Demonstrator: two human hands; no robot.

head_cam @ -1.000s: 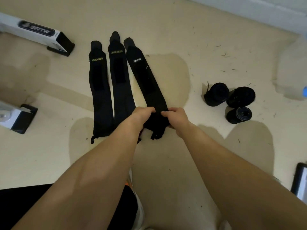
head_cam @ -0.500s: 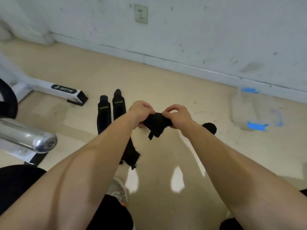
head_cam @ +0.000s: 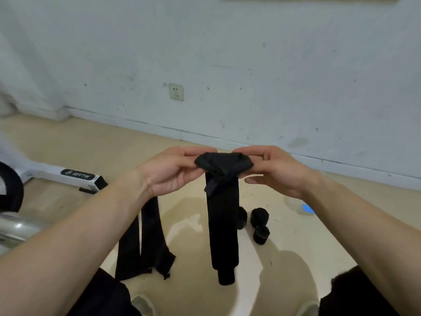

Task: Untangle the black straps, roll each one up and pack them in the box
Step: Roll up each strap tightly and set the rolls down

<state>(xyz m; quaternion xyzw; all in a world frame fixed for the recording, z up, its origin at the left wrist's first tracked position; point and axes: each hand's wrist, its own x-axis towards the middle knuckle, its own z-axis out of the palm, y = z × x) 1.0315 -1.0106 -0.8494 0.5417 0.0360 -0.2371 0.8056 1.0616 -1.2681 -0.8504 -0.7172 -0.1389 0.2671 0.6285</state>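
Note:
A black strap [head_cam: 223, 220] hangs in the air in front of me, its top end bunched into a small roll. My left hand [head_cam: 168, 172] pinches the left side of that roll and my right hand [head_cam: 273, 169] pinches the right side. Two more black straps [head_cam: 145, 242] lie flat on the floor under my left forearm. Three rolled straps [head_cam: 259, 218] sit on the floor to the right, one partly hidden behind the hanging strap. No box shows clearly in the head view.
A white machine foot with a black end cap [head_cam: 75, 176] lies on the floor at left, with a chrome bar [head_cam: 18, 226] nearer me. The wall with a socket [head_cam: 176, 92] stands ahead. A blue patch [head_cam: 308, 209] marks the floor at right.
Both hands have lifted the strap off the floor to chest height, so it now hangs down from the rolled end. The camera has tilted up toward the wall.

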